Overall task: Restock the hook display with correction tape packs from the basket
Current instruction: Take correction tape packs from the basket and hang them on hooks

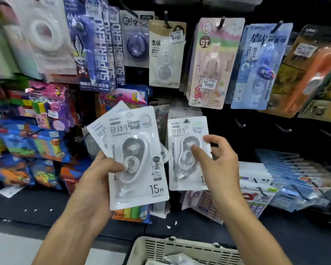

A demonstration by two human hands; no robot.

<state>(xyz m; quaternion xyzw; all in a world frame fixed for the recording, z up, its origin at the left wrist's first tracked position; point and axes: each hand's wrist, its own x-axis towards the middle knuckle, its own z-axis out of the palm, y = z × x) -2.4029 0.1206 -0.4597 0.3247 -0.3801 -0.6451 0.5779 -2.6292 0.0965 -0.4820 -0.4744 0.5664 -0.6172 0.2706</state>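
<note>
My left hand [96, 180] grips a fan of white correction tape packs [139, 188], thumb across the front one, which reads 15M. To their right, a matching white pack [182, 180] hangs with its top hole on a hook [186, 121] of the black display. My right hand [220, 165] pinches this hanging pack, thumb on the clear blister and fingers curled at its right edge. More packs of the same size hang behind it. The beige basket [180, 247] stands at the bottom edge below my hands, with white packs partly visible inside.
Other correction tape cards fill the upper row: a beige one [165, 54], a pink My Melody one [210, 62], a blue one [260, 66]. Bare hooks [284, 128] stick out to the right of the hanging pack. Colourful stationery crowds the left side.
</note>
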